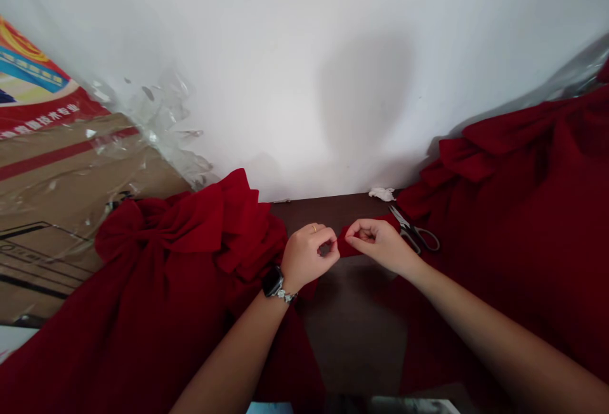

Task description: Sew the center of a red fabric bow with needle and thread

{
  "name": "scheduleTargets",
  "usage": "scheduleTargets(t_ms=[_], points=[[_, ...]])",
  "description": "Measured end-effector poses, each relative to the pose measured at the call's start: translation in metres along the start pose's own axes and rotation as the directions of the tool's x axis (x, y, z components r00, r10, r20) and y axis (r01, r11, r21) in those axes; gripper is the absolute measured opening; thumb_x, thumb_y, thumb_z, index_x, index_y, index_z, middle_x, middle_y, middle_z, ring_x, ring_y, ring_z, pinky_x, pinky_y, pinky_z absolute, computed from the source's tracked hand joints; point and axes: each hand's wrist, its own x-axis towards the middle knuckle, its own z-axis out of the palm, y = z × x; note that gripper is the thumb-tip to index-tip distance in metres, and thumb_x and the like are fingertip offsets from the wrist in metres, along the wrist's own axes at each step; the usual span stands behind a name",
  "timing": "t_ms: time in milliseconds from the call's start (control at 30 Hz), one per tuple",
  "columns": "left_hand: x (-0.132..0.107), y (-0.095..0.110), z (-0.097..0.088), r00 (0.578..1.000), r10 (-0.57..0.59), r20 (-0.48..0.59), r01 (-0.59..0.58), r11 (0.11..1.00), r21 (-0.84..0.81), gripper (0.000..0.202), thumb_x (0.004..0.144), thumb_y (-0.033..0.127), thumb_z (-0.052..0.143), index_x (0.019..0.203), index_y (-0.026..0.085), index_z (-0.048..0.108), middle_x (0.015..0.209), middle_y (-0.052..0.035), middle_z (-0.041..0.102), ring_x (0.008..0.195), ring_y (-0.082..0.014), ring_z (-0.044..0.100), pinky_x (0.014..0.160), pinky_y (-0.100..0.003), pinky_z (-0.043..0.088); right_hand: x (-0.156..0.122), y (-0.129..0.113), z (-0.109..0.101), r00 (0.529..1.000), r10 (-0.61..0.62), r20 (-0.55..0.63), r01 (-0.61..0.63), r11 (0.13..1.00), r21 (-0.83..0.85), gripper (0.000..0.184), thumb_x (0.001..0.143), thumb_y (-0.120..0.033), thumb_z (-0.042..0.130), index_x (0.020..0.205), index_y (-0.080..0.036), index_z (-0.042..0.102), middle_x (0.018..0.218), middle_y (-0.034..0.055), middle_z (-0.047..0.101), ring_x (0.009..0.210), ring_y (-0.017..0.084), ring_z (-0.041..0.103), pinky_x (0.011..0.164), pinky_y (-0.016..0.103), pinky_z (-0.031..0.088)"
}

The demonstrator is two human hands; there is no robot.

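My left hand wears a ring, a watch and a bracelet. Its thumb and index finger are pinched into a loop. Facing it, a short gap away, my right hand pinches thumb against fingertips. Whatever sits in either pinch is too small to make out. Between and behind the fingertips lies a small piece of red cloth on the dark table. Grey-and-black scissors lie blades open just beyond my right hand, partly hidden by it.
Stacked red fabric bows rise on the left, and another heap of red fabric on the right. A cardboard box wrapped in clear plastic stands far left. A crumpled white scrap lies against the white wall.
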Motion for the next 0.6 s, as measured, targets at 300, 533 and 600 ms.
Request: scheduleTargets(t_ms=[300, 533, 600], points=[[0.001, -0.003, -0.005, 0.855, 0.083, 0.513, 0.395, 0.537, -0.745, 0.012, 0.073, 0.025, 0.066, 0.07, 0.014, 0.062, 0.097, -0.0076, 0.057, 0.069, -0.0099, 0.054, 0.054, -0.022, 0.051, 0.016, 0.022, -0.049, 0.979, -0.182, 0.094, 0.204, 0.912, -0.356, 0.021, 0.086, -0.032, 0.05, 0.082, -0.017, 0.063, 0.067, 0.0009, 0.058, 0.058, 0.013, 0.047, 0.056, 0.023, 0.034], [0.002, -0.003, -0.015, 0.918, -0.001, 0.397, 0.385, 0.247, -0.889, 0.014, 0.069, 0.027, 0.07, 0.064, 0.017, 0.062, 0.115, -0.0096, 0.057, 0.073, -0.0123, 0.056, 0.05, -0.022, 0.051, 0.022, 0.039, -0.065, 0.985, -0.157, 0.07, 0.172, 0.919, -0.355, 0.031, 0.09, -0.034, 0.044, 0.094, -0.015, 0.068, 0.074, 0.0044, 0.065, 0.07, 0.017, 0.059, 0.067, 0.027, 0.044], [0.002, -0.005, -0.016, 0.913, -0.043, 0.405, 0.404, 0.206, -0.891, 0.015, 0.066, 0.026, 0.071, 0.062, 0.016, 0.061, 0.108, -0.0092, 0.06, 0.072, -0.0126, 0.055, 0.05, -0.022, 0.052, 0.023, 0.044, -0.067, 0.992, -0.111, 0.051, 0.122, 0.919, -0.376, 0.035, 0.091, -0.036, 0.043, 0.095, -0.014, 0.069, 0.063, 0.0021, 0.06, 0.063, 0.016, 0.057, 0.064, 0.026, 0.043]])
